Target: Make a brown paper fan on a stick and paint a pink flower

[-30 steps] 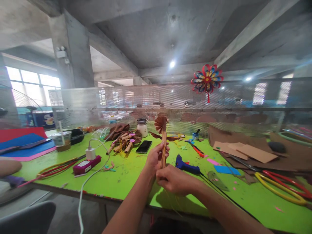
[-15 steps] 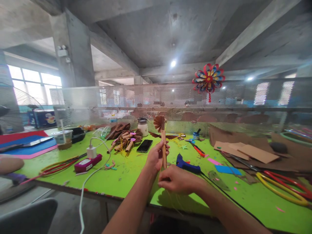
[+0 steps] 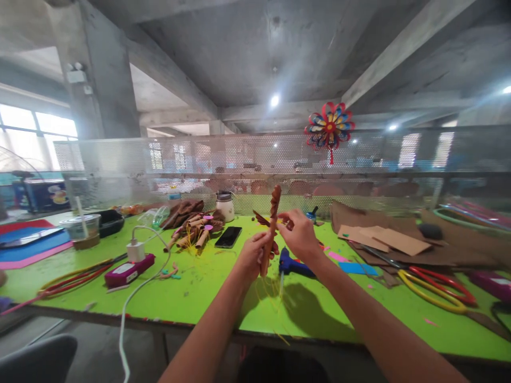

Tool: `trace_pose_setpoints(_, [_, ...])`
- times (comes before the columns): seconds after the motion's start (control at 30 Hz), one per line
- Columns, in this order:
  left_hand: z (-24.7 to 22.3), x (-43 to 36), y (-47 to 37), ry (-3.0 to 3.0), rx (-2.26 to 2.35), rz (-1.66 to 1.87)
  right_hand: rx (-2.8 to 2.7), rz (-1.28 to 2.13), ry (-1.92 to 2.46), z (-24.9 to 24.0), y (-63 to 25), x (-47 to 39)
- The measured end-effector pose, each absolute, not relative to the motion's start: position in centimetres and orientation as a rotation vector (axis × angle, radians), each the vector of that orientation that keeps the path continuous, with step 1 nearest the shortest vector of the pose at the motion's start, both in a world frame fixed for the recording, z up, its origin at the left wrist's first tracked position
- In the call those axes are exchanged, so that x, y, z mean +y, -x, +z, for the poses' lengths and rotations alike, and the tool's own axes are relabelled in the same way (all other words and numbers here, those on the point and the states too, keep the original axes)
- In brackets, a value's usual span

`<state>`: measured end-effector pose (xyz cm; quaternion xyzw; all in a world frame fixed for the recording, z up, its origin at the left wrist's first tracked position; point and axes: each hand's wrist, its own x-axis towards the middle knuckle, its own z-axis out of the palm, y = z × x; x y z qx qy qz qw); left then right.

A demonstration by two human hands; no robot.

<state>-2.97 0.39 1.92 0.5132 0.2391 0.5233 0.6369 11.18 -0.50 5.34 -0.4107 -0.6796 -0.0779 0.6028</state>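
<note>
My left hand (image 3: 250, 257) is closed around a brown paper roll (image 3: 266, 259), held upright above the green table. A pleated brown paper fan (image 3: 275, 198) tops the roll, now seen nearly edge-on. My right hand (image 3: 300, 234) is at the roll's upper right, just below the fan, with thumb and forefinger pinched together. What lies between those fingertips is too small to make out. Thin yellow strings (image 3: 273, 295) hang below the roll. A blue glue gun (image 3: 296, 266) lies on the table under my right hand. Dark pleated paper (image 3: 261, 218) shows behind the roll.
Several brown paper rolls (image 3: 195, 229) lie beside a phone (image 3: 228, 237) and a lidded jar (image 3: 225, 206). On the left are a purple power strip (image 3: 130, 270) and scissors (image 3: 75, 276). Brown cardboard (image 3: 395, 236) and large scissors (image 3: 435, 292) lie at right.
My right hand has moved up from the roll's lower end to just below the fan. The roll has turned, so the fan shows edge-on. The view has swung slightly right.
</note>
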Motion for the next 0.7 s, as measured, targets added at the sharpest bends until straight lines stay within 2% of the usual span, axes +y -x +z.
trace_pose_setpoints(0.37, [1.7, 0.1, 2.4, -1.248, 0.645, 1.222, -1.455, -0.467, 0.832, 4.2, -10.7, -0.1])
trace_pose_setpoints(0.7, [1.5, 0.2, 2.0, -1.353, 0.726, 1.272, -1.303, -0.307, 0.875, 4.6, -10.8, -0.3])
